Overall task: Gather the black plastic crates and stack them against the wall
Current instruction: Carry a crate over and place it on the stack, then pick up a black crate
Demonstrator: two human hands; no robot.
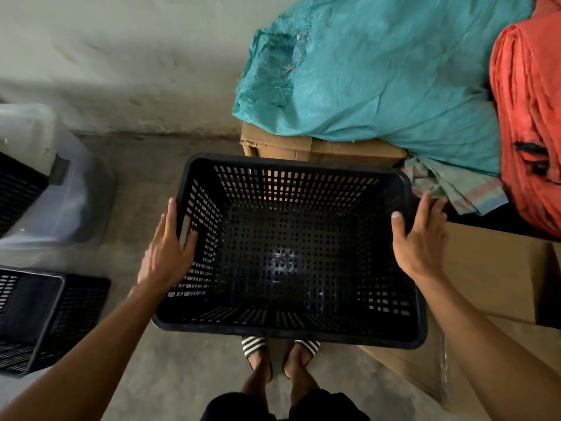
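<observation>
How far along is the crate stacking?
Done: nothing looks stacked at the wall yet. In hand: one empty crate between the left hand and right hand, palms on its sides, above the feet. Left: a second crate on the floor at far left, and part of a third at the left edge by a clear bin.

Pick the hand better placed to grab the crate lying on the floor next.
Left. The left hand is on the held crate side nearest the floor crate; the right hand is beside cardboard boxes.
</observation>
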